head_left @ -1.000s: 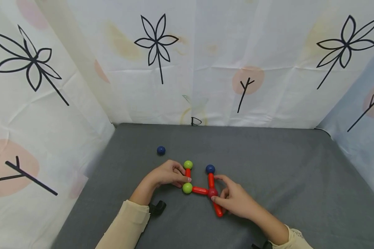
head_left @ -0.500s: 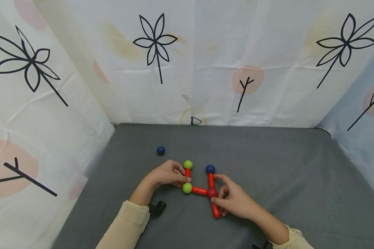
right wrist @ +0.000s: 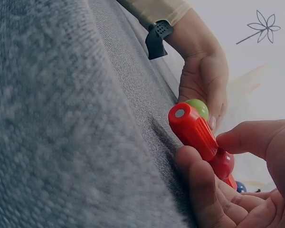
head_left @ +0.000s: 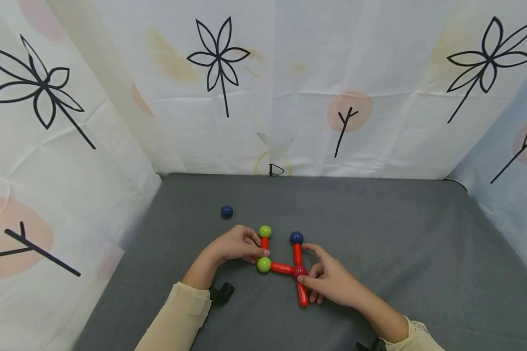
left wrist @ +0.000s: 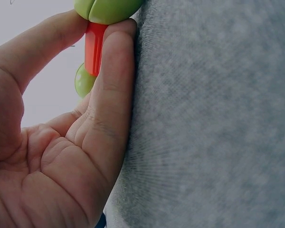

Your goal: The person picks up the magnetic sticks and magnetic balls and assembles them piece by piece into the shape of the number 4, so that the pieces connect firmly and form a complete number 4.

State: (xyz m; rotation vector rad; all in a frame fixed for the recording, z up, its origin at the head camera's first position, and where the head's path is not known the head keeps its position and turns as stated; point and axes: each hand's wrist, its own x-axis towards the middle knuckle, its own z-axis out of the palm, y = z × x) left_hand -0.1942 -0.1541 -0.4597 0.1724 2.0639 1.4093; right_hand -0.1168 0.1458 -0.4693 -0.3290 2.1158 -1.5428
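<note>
A joined frame of red rods and balls lies on the grey cloth. My left hand (head_left: 241, 245) pinches the short red rod (left wrist: 93, 50) between a far green ball (head_left: 265, 231) and a near green ball (head_left: 264, 264). From the near one a crosswise red rod (head_left: 282, 268) runs to a red ball (head_left: 299, 271). Beyond that ball another rod leads to a blue ball (head_left: 296, 238). My right hand (head_left: 334, 282) holds the near red rod (right wrist: 194, 130), thumb close to the red ball. Its free end shows a silvery disc. My right index finger reaches along the far rod.
A loose blue ball (head_left: 227, 211) lies on the grey cloth (head_left: 377, 219) beyond my left hand. Printed white fabric (head_left: 307, 63) hangs behind and at the sides. A black strap piece (head_left: 222, 294) sits at my left wrist.
The near red rod's free end has swung slightly left, coming closer into line with the far rod. My right fingers shifted a little with it; my left hand stays put.
</note>
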